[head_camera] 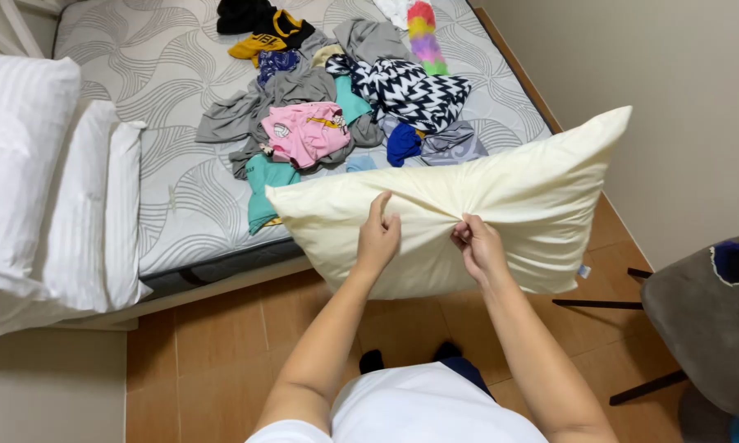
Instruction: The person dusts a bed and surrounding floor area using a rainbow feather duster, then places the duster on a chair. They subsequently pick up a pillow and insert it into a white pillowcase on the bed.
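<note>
Left hand (377, 238) pinches a fold of the cream pillow (501, 209) near its middle, thumb up, fingers closed on the fabric. Right hand (478, 246) just beside it, also closed on a gathered bit of the same cover; creases radiate from both grips. Pillow is held up in the air in front of the person, above the tiled floor (221, 344), its left corner over the edge of the bed (180, 197), right corner tilted up toward the wall (697, 107).

Handling, as a judgement: light, soft, squashy, cover looks smooth cotton, not slippery; it sags wherever unsupported. Pinching loose fabric works but the filling shifts; corners or a long edge would give firmer hold. Nothing fragile.

Labels: small white tag with a blue mark (583, 271) hangs at the pillow's lower right seam; too small to tell more. No packages or signs visible.

Outward: pile of mixed clothes (336, 107) on the bare patterned mattress, including a pink shirt (304, 131), a black-and-white zigzag piece (406, 90), a yellow-and-black garment (271, 37). Rainbow fluffy item (424, 37) lies just beyond the pile. White striped pillows (41, 180) stacked at left. Dark chair with grey cloth (697, 320) at right, well apart from the hands.
</note>
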